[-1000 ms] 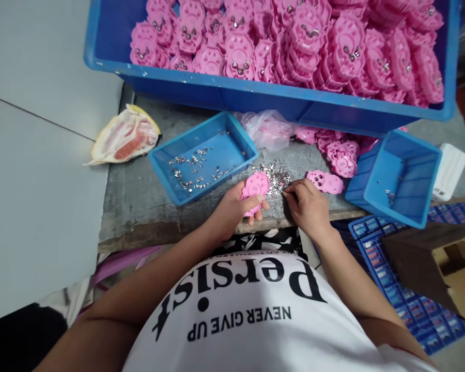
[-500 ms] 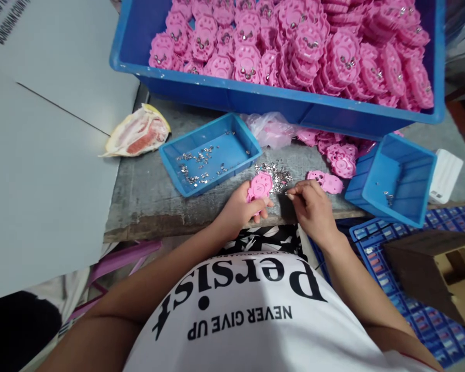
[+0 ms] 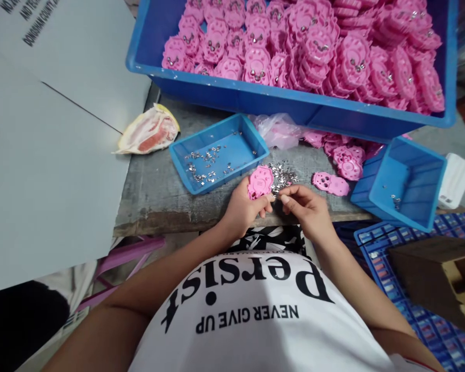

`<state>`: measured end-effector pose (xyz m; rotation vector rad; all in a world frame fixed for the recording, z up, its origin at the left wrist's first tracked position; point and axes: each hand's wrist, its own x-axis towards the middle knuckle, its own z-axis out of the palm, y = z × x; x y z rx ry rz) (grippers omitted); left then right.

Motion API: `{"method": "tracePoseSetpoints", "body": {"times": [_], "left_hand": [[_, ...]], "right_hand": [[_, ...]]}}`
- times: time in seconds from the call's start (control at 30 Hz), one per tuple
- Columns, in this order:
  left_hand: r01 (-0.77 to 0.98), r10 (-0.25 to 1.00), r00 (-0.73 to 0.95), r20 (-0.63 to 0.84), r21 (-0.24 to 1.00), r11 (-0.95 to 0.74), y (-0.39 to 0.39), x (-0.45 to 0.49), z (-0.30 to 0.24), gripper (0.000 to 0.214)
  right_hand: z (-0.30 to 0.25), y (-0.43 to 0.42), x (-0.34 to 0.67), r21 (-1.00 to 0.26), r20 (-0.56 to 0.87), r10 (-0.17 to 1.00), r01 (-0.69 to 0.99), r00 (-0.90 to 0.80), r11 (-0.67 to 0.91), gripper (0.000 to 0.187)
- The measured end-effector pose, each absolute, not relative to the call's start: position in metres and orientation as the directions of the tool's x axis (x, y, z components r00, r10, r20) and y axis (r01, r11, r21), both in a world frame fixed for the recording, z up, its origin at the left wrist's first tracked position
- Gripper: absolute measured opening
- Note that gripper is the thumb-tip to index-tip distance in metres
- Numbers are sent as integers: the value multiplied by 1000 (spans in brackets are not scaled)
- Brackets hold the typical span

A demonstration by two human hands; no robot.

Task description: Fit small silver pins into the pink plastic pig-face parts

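Note:
My left hand [image 3: 242, 209] is closed round a pink plastic piece [image 3: 261, 180] with a scalloped edge, held just above the table's front edge. Beside it, my right hand [image 3: 308, 209] is closed with thumb and forefinger together, near the left fingertips; what sits in that pinch is too small to make out. Behind both hands lies a heap of small shiny metal pieces [image 3: 282, 173]. Another pink plastic part [image 3: 330, 184] rests on the table to the right of the heap.
A shallow blue tray [image 3: 182, 173] holds scattered metal bits. A deeper blue bin [image 3: 414, 212] stands at right, a large blue crate [image 3: 232, 93] of pink pieces behind. Fruit peel [image 3: 151, 132], a plastic bag [image 3: 277, 132] and a white box [image 3: 455, 181] lie around.
My right hand has moved left, from the right side of the metal heap to close beside my left hand. The view has shifted slightly. The pink piece stays in my left hand.

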<state>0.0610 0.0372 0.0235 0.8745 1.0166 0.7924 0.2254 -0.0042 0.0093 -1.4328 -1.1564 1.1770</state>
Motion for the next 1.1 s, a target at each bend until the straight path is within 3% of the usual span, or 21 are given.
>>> {"method": "tracePoseSetpoints", "body": {"times": [0.17, 0.3, 0.5, 0.7, 0.83, 1.1], "left_hand": [[-124, 868, 366, -335, 907, 403, 36, 57, 19, 35], [-333, 862, 424, -277, 838, 433, 37, 51, 16, 36], [-492, 836, 498, -229, 719, 490, 34, 42, 14, 58], [-539, 904, 424, -51, 788, 297, 27, 36, 5, 56], [-534, 922, 385, -34, 807, 252, 26, 37, 4, 55], [-515, 926, 377, -15, 828, 222, 26, 37, 5, 52]], "right_hand": [[19, 3, 219, -983, -172, 983, 57, 63, -176, 36], [17, 7, 220, -991, -133, 981, -12, 142, -133, 32], [13, 5, 208, -994, -10, 982, 106, 186, -30, 25], [19, 1, 191, -994, -108, 984, -30, 140, -105, 23], [20, 1, 186, -993, -110, 980, -63, 167, -101, 25], [18, 3, 184, -998, -46, 990, 44, 132, -53, 29]]}}
